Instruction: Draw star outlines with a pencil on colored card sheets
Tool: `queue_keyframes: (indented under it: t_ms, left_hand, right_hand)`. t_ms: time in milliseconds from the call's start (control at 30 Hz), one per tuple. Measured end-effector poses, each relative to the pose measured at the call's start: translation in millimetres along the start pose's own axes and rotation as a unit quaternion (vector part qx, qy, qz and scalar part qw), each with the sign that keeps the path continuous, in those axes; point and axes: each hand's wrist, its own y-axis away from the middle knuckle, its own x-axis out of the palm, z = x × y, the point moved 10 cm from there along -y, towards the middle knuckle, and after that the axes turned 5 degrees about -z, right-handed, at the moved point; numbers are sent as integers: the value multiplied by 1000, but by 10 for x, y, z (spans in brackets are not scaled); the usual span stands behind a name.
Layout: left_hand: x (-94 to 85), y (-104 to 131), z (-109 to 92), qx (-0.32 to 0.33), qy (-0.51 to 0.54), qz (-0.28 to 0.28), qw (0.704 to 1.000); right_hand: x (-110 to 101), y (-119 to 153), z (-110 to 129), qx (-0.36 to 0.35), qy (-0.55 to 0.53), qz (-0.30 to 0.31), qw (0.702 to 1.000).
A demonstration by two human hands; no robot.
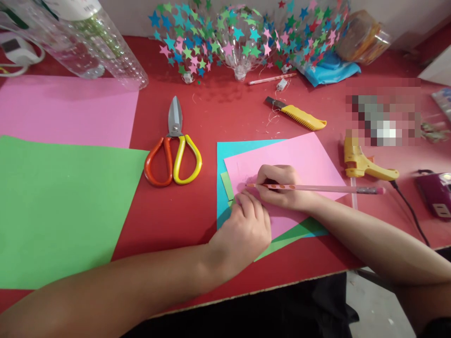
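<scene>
My right hand (287,183) is closed around a pink pencil (317,188), its tip at the left part of a small pink paper (299,152). Faint pencil lines show near the tip. With its fingers bent and close together, my left hand (243,234) presses on the paper's lower left edge; its thumb is hidden. Under the pink paper lie a blue sheet (225,152) and green paper (275,249), partly covered. Scissors (175,126) with red and yellow handles lie to the left. Beyond the papers is a yellow utility knife (303,116).
Large green (63,211) and pink (70,110) sheets cover the left side. Clear bottles (102,42) lean behind them. Star-covered decorations (241,37) and a jar (364,37) line the back. A yellow glue gun (362,164) with a cord lies right, near a purple box (435,195).
</scene>
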Motion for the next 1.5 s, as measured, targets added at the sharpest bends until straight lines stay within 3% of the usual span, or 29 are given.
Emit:
queue_keyframes:
  t_ms: [167,300,467,600,800,933,1133,1300,1500]
  left_hand:
    - [3,10,-8,-3,2,-1,1000]
    - [10,11,-10,-1,5,1,1000]
    - [7,-18,85,-1,31,-11,999]
    - [32,-58,231,-4,101,-4,995]
    - [209,-16,498,-31,255,69,964]
    - [215,107,668,-43,329,39,943]
    - [245,265,719,-22,349,8,937]
    - [295,305,771,-28,390,6,920]
    - [322,310,801,-36,410,3,911]
  right_hand:
    - [10,10,-2,2,-6,5,1000]
    - [-44,-19,-88,43,-59,-13,997]
    - [-145,-20,-415,173,-224,-93,955]
    - [-141,-27,-500,179,-270,-115,939]
    - [-248,-55,-507,189,-208,-127,951]
    - [-347,-64,-382,195,-167,-100,961]
    - [-134,40,-225,186,-145,2,972]
    - [-94,104,-214,130,-95,-14,987]
    - [-66,110,-166,87,-68,11,994]
